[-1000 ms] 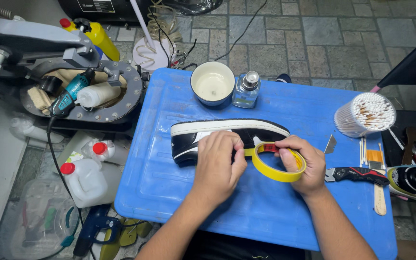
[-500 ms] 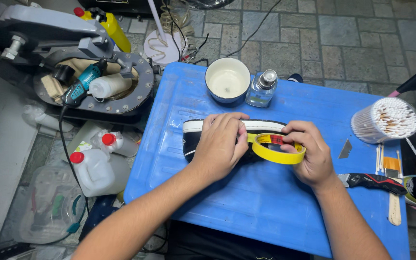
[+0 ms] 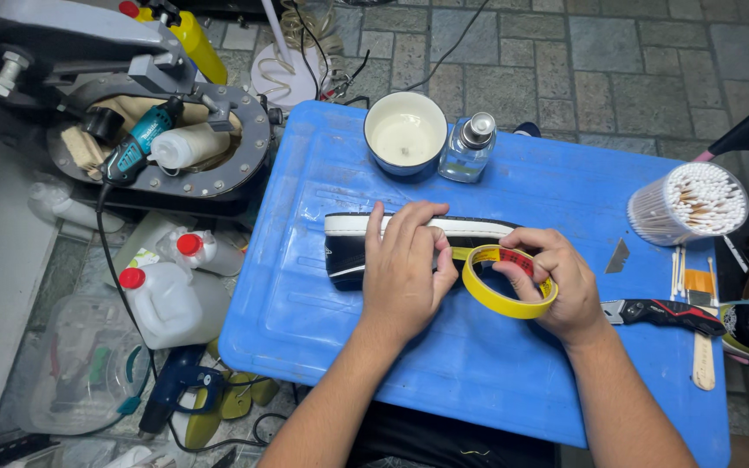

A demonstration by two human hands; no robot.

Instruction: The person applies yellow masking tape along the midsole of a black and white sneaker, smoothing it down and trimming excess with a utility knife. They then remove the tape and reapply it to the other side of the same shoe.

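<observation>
Looking down from my head, my left hand (image 3: 405,269) lies flat, fingers spread narrow, pressing on the black shoe with the white rubber sole (image 3: 348,247), which lies on its side across the middle of the blue plastic lid (image 3: 305,321) that serves as a table. My right hand (image 3: 556,282) is closed around the yellow roll of adhesive tape (image 3: 504,299), thumb and forefinger pinching its rim, and the roll sits just right of the shoe, touching its end. A short yellow strip runs from the roll toward the shoe under my left fingers.

On the far side of the lid stand a blue cup with pale liquid (image 3: 406,134) and, just right of it, a small clear glass bottle with a metal cap (image 3: 468,147). At the far right is a clear tub of cotton swabs (image 3: 688,204). Near my right wrist lies a black and red utility knife (image 3: 661,312), with a loose grey blade (image 3: 617,256) beyond it.

Left of the lid, on the floor, sit white plastic jugs with red caps (image 3: 162,299) and a grey metal machine (image 3: 132,130) holding a teal power tool (image 3: 136,147)
</observation>
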